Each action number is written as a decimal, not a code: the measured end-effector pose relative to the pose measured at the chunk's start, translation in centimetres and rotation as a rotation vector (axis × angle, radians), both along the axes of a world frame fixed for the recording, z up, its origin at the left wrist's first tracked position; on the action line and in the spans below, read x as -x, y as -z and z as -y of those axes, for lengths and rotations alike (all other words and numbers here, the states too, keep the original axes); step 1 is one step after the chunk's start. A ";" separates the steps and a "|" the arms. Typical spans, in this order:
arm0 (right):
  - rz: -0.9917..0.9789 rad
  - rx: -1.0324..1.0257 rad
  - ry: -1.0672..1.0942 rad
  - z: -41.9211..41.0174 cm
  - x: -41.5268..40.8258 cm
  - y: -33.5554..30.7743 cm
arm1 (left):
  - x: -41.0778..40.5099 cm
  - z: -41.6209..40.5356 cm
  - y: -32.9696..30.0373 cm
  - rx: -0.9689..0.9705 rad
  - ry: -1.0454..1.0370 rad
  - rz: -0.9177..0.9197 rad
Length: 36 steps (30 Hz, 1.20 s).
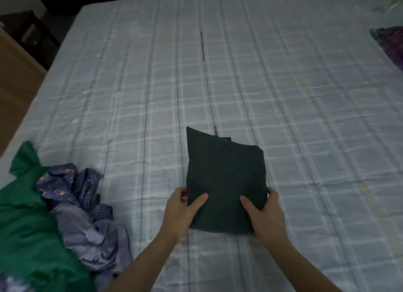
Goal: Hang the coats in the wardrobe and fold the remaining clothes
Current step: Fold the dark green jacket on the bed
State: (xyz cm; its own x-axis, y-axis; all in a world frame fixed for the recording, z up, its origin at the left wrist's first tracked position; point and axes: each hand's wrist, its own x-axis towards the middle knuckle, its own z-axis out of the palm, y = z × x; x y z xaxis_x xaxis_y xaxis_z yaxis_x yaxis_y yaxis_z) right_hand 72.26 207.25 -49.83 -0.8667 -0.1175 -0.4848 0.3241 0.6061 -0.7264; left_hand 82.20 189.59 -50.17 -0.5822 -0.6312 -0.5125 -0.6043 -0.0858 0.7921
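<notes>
A folded dark grey garment (224, 178) lies on the checked bedspread (283, 91), near the bed's front edge, with both hands clasping its near end. The left hand (183, 208) pinches the left edge, thumb on top, and the right hand (265, 213) grips the right edge likewise. To the left lie a crumpled green garment (24, 222), a star-printed navy cloth (72, 187) and a lilac garment (96, 241).

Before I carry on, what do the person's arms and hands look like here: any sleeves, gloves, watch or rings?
Both forearms are bare as far as the frame shows. The left hand and right hand wear no gloves. No watch, bracelet or ring is visible, though the dim, soft picture could hide a thin band.
</notes>
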 end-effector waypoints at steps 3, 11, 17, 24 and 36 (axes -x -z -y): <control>-0.045 -0.051 0.020 1.1 1.4 -0.2 | 2.7 1.1 -0.3 0.032 0.009 -0.079; -0.676 -0.323 -0.542 3.4 3.9 2.9 | 7.7 2.4 1.7 1.126 0.640 -0.049; -0.583 -0.461 -0.618 3.4 5.8 6.5 | 9.5 3.4 6.3 0.980 0.743 0.115; -0.538 -0.523 -0.623 4.0 6.4 8.8 | 10.4 3.9 9.4 0.901 0.748 0.092; -0.531 -0.551 -0.611 4.9 7.4 10.5 | 11.4 5.1 10.9 0.864 0.765 -0.013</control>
State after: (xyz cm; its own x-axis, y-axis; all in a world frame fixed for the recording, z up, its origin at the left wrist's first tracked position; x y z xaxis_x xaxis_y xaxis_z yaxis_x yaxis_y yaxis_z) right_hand 64.90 202.36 -60.29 -0.8531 -0.4930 -0.1710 -0.4458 0.8589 -0.2523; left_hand 70.75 184.48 -61.08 -0.9658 -0.2487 -0.0726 -0.2561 0.8732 0.4146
